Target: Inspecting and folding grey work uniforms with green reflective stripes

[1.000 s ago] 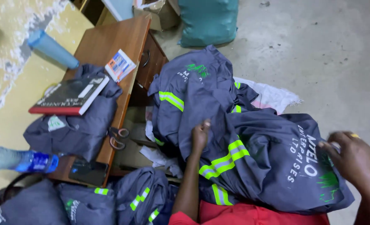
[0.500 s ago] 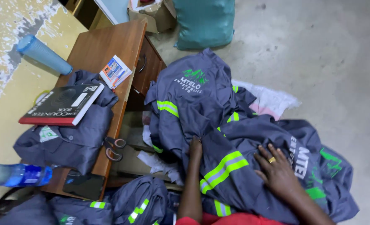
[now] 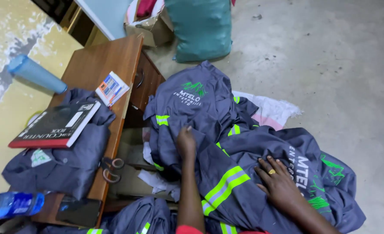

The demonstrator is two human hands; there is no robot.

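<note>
I see my left hand (image 3: 186, 143) lying palm-down, fingers loosely together, on the heap of dark grey work garments with fluorescent yellow-green reflective stripes (image 3: 226, 173); it presses the cloth and I cannot tell whether it pinches any of it; my right hand (image 3: 279, 184), a gold ring on one finger, rests flat with fingers spread on the same heap, just beside a reflective band, gripping nothing. The heap sits on the grey concrete floor (image 3: 330, 65), over a white and pink cloth (image 3: 272, 112), near a teal sack (image 3: 203, 28). To my left stands a brown wooden desk (image 3: 109, 58); on it lies a folded grey garment (image 3: 58, 160) bearing a black hardcover book with a red edge (image 3: 55, 125); black-handled scissors (image 3: 109, 169) lie at the desk's edge; a small printed card (image 3: 112, 88) lies further up; a blue plastic bottle (image 3: 12, 204) shows lower left.
</note>
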